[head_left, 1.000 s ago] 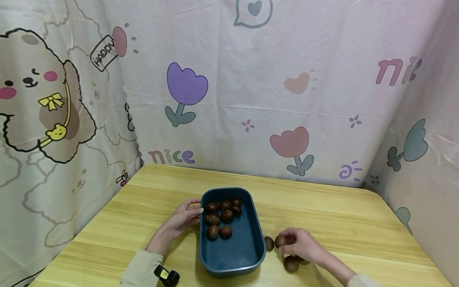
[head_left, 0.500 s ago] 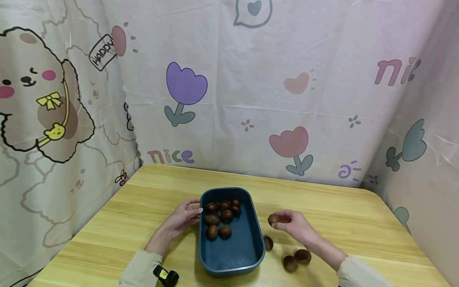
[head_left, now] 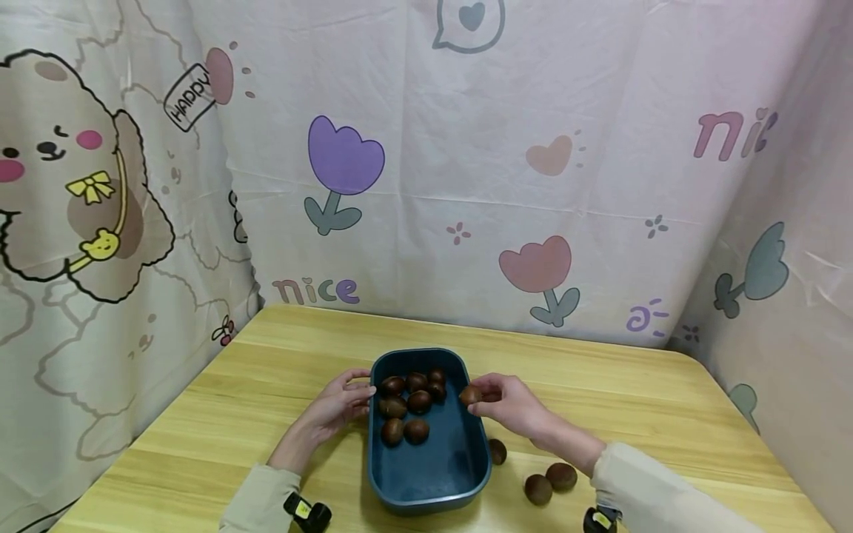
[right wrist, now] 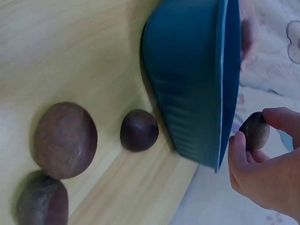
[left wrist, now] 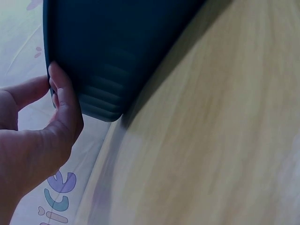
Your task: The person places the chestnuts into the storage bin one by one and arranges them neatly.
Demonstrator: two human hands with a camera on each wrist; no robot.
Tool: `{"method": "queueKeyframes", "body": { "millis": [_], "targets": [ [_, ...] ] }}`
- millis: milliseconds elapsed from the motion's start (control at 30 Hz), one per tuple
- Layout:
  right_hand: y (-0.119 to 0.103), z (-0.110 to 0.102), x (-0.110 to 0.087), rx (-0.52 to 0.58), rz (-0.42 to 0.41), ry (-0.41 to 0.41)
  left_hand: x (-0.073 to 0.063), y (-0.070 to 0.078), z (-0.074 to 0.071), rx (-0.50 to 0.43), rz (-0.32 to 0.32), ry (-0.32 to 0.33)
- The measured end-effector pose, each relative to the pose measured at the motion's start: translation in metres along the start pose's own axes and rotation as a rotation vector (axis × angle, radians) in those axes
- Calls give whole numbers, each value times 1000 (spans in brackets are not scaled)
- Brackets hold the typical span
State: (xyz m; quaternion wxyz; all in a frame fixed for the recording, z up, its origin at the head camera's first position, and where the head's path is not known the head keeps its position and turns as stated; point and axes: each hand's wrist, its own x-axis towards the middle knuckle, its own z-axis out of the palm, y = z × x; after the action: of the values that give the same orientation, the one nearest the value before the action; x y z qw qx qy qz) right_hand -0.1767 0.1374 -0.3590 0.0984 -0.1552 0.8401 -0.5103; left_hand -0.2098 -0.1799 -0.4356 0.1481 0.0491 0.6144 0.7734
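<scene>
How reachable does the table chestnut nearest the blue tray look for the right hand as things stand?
Probably no: the right hand pinches another chestnut at the rim of the blue tray. Otherwise, the table chestnut looks uncovered.

Deep blue is worn by the rounded-rectangular tray [head_left: 446, 468]; glossy dark brown, with duller patches, by the oval chestnuts [head_left: 419, 402]! Grain is streaked across the pale-yellow wooden tabletop [head_left: 313, 337]; purple and pink tulips [head_left: 346, 159] are printed over the white cloth curtain [head_left: 440, 133].

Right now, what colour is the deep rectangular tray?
The deep rectangular tray is dark teal-blue, showing best in the right wrist view.
</scene>
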Motion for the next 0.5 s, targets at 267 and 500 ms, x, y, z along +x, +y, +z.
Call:
{"method": "queueKeyframes", "body": {
  "millis": [267, 500],
  "targets": [
    [-5, 22, 7, -66, -87, -112, -2, 0, -1, 2, 0, 5],
    [-4, 41, 17, -193, -115, -165, -4, -2, -2, 3, -3, -2]
  ]
}}
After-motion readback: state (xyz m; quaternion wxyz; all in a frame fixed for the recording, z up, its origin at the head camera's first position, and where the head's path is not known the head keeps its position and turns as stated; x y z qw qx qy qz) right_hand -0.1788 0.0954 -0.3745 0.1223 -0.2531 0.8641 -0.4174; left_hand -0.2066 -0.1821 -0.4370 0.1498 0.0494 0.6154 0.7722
